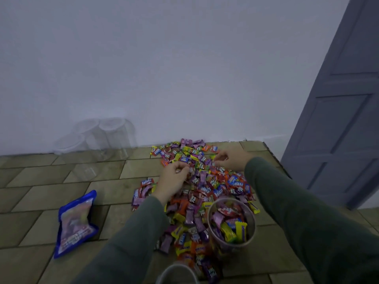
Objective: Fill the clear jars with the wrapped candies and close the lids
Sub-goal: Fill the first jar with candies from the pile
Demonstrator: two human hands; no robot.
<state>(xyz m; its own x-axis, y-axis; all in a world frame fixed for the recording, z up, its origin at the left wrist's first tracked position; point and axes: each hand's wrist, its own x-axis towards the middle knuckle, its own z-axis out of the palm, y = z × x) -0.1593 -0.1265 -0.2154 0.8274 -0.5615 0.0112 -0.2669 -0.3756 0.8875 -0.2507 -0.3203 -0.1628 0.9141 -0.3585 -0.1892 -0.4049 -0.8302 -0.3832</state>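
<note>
One loose pile of wrapped candies (202, 182) is spread on the tiled floor (41, 201), running from the wall base toward the camera. The count can't be told, too many; wrappers are crinkled foil or plastic, small rectangles in purple, yellow, orange, red and blue.

Clear jars: one open jar (231, 224), round and transparent, is seen standing at the near edge of the pile, partly filled with candies. A second open rim (177, 273) is cut off at the bottom edge; contents are not visible. Three or four empty jars (96, 138), plastic-looking and blurred, are grouped by the wall at left; the exact count can't be told.

One flat blue-edged pouch (74, 222) is seen lying left of the pile.

Left hand (174, 179): fingers curled, candies apparently pinched over the pile's middle. Right hand (230, 158): fingers curled down on the far candies; whether any are actually held can't be told. Both arms are covered by grey-green sleeves (287, 201).
</note>
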